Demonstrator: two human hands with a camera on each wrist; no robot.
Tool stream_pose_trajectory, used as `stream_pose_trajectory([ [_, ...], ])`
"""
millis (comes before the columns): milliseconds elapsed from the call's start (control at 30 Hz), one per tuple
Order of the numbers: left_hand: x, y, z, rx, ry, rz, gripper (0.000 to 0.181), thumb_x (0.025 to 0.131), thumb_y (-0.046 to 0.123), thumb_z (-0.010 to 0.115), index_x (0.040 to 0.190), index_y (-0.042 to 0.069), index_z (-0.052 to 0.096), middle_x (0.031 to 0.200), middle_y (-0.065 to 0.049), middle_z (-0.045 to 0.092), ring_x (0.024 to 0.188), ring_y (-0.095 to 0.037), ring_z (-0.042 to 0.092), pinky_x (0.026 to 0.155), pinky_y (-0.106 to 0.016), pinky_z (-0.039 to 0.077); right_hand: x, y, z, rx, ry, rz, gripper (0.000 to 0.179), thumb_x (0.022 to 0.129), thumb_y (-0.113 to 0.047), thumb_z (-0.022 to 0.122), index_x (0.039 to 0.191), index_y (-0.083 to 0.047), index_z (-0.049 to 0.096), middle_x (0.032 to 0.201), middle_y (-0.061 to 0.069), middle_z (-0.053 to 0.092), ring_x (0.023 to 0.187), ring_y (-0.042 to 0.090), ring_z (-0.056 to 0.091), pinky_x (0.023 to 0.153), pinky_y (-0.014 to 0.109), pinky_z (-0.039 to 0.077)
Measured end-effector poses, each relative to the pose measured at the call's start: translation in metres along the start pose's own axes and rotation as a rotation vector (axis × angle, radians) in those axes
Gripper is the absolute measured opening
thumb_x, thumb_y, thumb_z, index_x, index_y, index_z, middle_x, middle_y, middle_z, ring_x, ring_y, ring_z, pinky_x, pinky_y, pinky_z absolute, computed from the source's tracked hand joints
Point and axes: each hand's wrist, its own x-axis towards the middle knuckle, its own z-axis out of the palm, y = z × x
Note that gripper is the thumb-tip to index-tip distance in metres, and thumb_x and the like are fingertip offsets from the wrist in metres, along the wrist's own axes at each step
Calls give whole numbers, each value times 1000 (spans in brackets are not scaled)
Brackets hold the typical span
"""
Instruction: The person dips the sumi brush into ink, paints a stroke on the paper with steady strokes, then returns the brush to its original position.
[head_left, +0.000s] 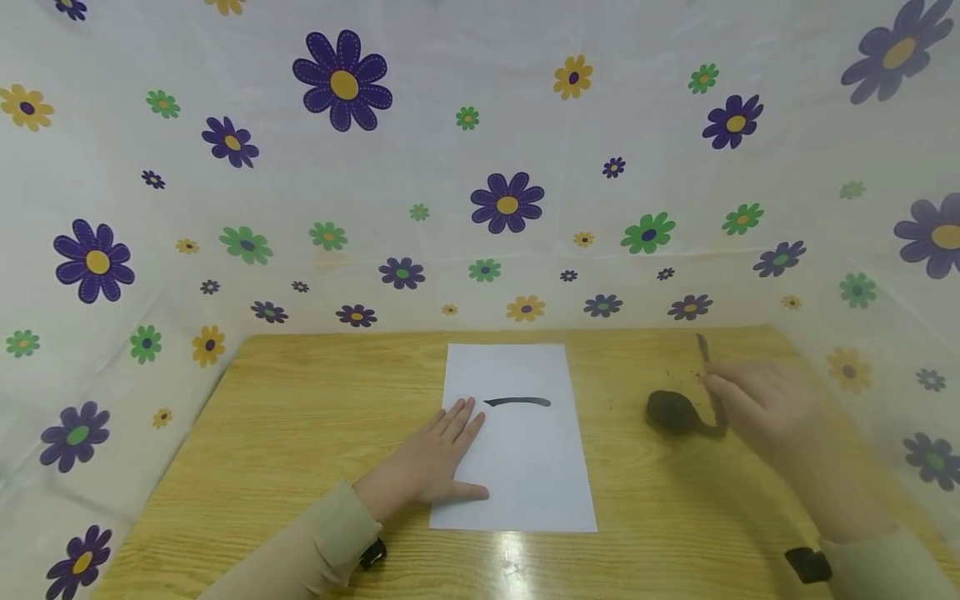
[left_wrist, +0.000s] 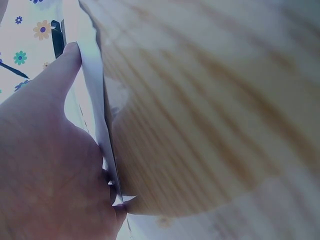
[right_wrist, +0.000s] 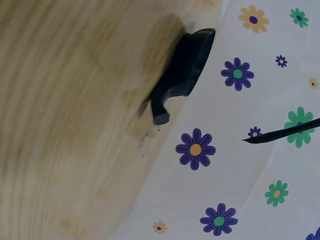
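Note:
My left hand (head_left: 431, 458) lies with fingers spread on a white sheet of paper (head_left: 525, 467), at its left edge. In the left wrist view the thumb (left_wrist: 57, 72) reaches along the paper (left_wrist: 91, 65). A single black brushstroke (head_left: 519, 402) runs across the sheet's upper part. On the right, my right hand (head_left: 772, 417) pinches a dark ink brush (head_left: 703, 348) beside a black ink dish (head_left: 670, 412) with a short handle. The brush's pointed tip (right_wrist: 255, 139) shows apart from the dish (right_wrist: 187, 65) in the right wrist view; the right hand is hidden there.
The wooden table (head_left: 322, 417) is enclosed at the back and sides by a white sheet with flower prints (head_left: 507, 204). A few small dark specks (head_left: 693, 373) mark the wood behind the dish. Black bands sit at both wrists.

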Motion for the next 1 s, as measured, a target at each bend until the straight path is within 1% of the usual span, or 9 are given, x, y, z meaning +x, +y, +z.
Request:
stream_pose_trajectory([
  [133, 0, 0, -1, -6, 1, -3, 109, 95, 76, 58, 171, 9, 16, 180, -15, 4, 168, -32, 8, 137, -47, 18, -8, -1, -4, 4, -6, -38, 31, 112, -6, 41, 108, 5, 70, 97, 20, 78, 77, 38, 69, 96, 33, 53],
  [167, 0, 1, -1, -8, 1, -2, 109, 95, 76, 59, 171, 9, 16, 180, -15, 4, 168, -32, 8, 137, -47, 18, -11, -2, -5, 7, -10, -41, 31, 113, -6, 41, 107, 4, 70, 97, 19, 78, 77, 38, 69, 105, 30, 52],
  [233, 0, 1, -1, -10, 1, -1, 110, 95, 76, 59, 171, 9, 17, 180, -15, 4, 168, -32, 8, 137, -48, 18, -16, -3, -6, 9, -12, -48, 31, 113, -5, 40, 106, 5, 69, 96, 20, 77, 76, 38, 68, 121, 23, 42],
  [267, 0, 1, -1, -9, 1, 0, 110, 95, 76, 59, 171, 9, 17, 180, -16, 4, 168, -32, 8, 137, -48, 18, -18, -3, -6, 6, -14, -50, 32, 113, -5, 40, 105, 4, 69, 96, 20, 77, 76, 38, 69, 122, 23, 42],
  [333, 0, 1, -1, -8, 3, 2, 110, 95, 76, 59, 171, 9, 17, 180, -16, 4, 168, -33, 8, 137, -48, 18, -23, -4, -8, 21, -32, -55, 32, 112, -3, 39, 105, 5, 69, 99, 22, 76, 78, 40, 69, 131, 20, 25],
  [567, 0, 1, 0, -4, 5, 3, 110, 95, 77, 58, 171, 9, 16, 180, -16, 4, 168, -33, 8, 137, -48, 19, -40, -5, -14, 7, -165, -87, 36, 109, 3, 30, 116, 7, 66, 111, 25, 73, 89, 40, 67, 135, 23, 18],
  [800, -1, 2, -1, -12, 3, 4, 110, 95, 77, 58, 171, 9, 16, 180, -16, 4, 168, -33, 8, 137, -48, 19, -54, -5, -12, 8, -192, -122, 40, 111, 2, 28, 117, 7, 67, 112, 27, 73, 88, 40, 69, 135, 26, 16],
  [900, -1, 1, -1, -15, 3, 2, 110, 95, 76, 58, 171, 9, 16, 180, -16, 4, 168, -33, 7, 137, -48, 18, -62, -4, -12, -4, -224, -135, 44, 111, 2, 24, 130, 5, 64, 147, 21, 62, 91, 39, 67, 136, 27, 13],
  [1000, 0, 1, -1, -13, 2, -1, 110, 95, 76, 58, 171, 9, 16, 180, -16, 4, 168, -33, 7, 137, -47, 18, -70, -3, -12, -16, -261, -153, 53, 112, 1, 19, 158, -3, 44, 174, 8, 29, 98, 36, 62, 137, 28, 10],
])
